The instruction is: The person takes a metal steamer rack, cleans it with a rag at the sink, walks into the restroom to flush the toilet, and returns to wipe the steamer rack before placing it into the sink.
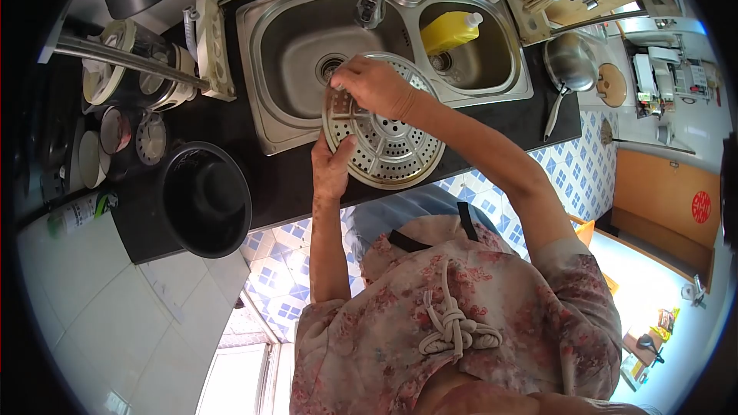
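Observation:
A round, perforated metal steamer rack (395, 155) is tilted over the front edge of the large sink basin (296, 46). My left hand (332, 170) grips its lower left rim, thumb on top and fingers mostly hidden beneath. Across the rack from the right reaches my right hand (373, 86), its fingers curled closed on the upper left rim. Whether a small cloth or pad is also under those fingertips I cannot tell. The faucet (372, 6) hangs just above the rack, and no water is seen running from it.
In the small right basin lies a yellow bottle (450, 33) with a white cap. A dark pot (206, 200) stands on the counter at left. A metal pan (570, 63) sits right of the sink. Shelves with jars and utensils flank both sides.

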The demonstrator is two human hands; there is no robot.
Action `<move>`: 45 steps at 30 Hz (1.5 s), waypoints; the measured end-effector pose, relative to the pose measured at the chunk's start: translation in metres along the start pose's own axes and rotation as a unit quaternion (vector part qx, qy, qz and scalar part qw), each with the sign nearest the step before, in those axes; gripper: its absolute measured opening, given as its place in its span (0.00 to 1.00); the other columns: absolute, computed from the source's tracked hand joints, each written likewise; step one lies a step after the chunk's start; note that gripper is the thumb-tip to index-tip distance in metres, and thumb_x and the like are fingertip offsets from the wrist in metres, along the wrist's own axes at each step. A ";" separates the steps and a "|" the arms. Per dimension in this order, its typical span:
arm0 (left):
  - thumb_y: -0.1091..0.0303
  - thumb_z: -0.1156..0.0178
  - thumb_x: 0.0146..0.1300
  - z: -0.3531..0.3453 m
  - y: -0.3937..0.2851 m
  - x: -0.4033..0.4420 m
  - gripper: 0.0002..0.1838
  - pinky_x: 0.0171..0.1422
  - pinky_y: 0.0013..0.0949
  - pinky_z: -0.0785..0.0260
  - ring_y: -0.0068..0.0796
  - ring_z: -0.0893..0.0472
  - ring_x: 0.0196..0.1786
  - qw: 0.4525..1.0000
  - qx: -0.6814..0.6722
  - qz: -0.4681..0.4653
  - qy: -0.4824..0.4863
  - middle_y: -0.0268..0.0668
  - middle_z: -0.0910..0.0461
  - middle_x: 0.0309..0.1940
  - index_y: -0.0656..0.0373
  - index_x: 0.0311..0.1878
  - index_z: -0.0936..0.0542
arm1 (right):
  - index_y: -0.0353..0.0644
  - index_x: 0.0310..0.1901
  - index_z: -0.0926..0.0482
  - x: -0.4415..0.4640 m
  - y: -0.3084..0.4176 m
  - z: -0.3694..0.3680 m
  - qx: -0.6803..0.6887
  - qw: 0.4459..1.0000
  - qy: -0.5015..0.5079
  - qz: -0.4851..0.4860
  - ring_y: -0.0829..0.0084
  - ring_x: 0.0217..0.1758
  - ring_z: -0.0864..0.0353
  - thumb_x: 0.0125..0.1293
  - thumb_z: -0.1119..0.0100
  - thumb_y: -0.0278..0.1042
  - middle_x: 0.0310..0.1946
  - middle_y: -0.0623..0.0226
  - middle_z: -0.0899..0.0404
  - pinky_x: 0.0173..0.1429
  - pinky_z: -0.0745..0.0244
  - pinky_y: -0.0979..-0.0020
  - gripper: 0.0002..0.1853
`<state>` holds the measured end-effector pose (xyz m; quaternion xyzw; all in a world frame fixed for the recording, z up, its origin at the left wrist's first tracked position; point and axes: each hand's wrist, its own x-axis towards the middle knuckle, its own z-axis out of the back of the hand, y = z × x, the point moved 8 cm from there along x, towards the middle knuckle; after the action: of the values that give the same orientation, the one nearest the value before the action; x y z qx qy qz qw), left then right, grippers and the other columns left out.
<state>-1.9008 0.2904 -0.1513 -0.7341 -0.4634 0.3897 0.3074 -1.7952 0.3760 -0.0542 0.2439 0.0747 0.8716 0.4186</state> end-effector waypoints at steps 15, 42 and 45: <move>0.75 0.40 0.65 -0.004 0.002 0.002 0.21 0.57 0.26 0.31 0.20 0.23 0.48 0.998 -0.068 -0.008 -0.009 0.32 0.20 0.49 0.65 0.61 0.26 | 0.48 0.38 0.19 -0.001 -0.021 0.006 0.027 0.999 -0.029 -0.015 0.63 0.46 0.17 0.51 0.35 0.24 0.40 0.70 0.17 0.46 0.18 0.66 0.12; 0.77 0.41 0.64 0.000 0.007 -0.007 0.21 0.56 0.27 0.30 0.22 0.21 0.47 0.997 -0.069 -0.029 -0.031 0.34 0.19 0.48 0.67 0.61 0.27 | 0.47 0.35 0.18 -0.011 -0.068 0.008 0.028 0.989 -0.006 -0.145 0.61 0.44 0.19 0.54 0.38 0.22 0.35 0.68 0.16 0.47 0.21 0.61 0.09; 0.77 0.40 0.64 0.004 0.014 -0.008 0.20 0.56 0.27 0.30 0.21 0.21 0.47 0.997 -0.063 -0.031 -0.044 0.34 0.18 0.48 0.67 0.59 0.26 | 0.48 0.36 0.18 -0.016 -0.063 0.008 0.007 0.988 -0.037 -0.147 0.60 0.43 0.18 0.55 0.38 0.23 0.34 0.68 0.17 0.47 0.21 0.62 0.08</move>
<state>-1.9002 0.2776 -0.1626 -0.7196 -0.5227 0.3820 0.2512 -1.7392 0.4037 -0.0740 0.2658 0.1002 0.7903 0.5429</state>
